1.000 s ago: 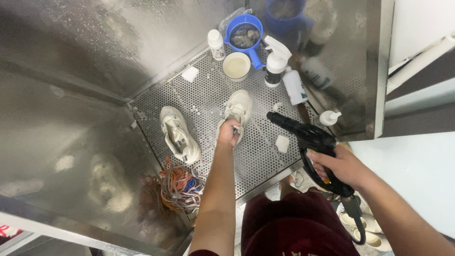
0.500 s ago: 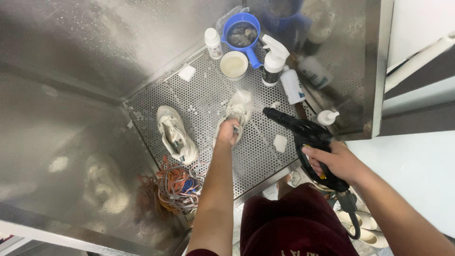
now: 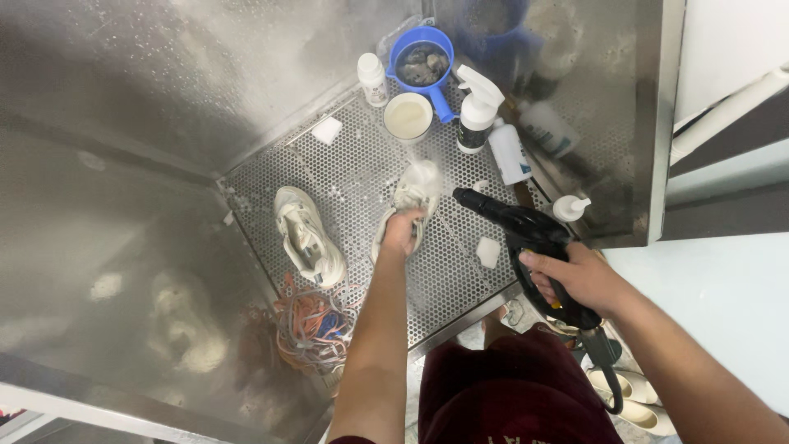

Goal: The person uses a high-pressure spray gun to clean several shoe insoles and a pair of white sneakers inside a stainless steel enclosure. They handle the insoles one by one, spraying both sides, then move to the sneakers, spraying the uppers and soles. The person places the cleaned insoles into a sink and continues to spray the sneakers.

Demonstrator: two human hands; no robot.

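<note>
spray gun [image 3: 526, 234] shifted nearer foamy white sneaker [image 3: 411, 201].

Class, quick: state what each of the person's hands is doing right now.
Left hand: closed, gripping a white sneaker on the perforated metal tray.
Right hand: closed around a black spray gun.

A pale, wet lace-up sneaker [image 3: 411, 197] lies toe-away, its heel under the left fingers [image 3: 404, 224]. A black plastic spray gun [image 3: 526, 238] sits inside the curled right fingers [image 3: 538, 265], nozzle towards the sneaker.
</note>
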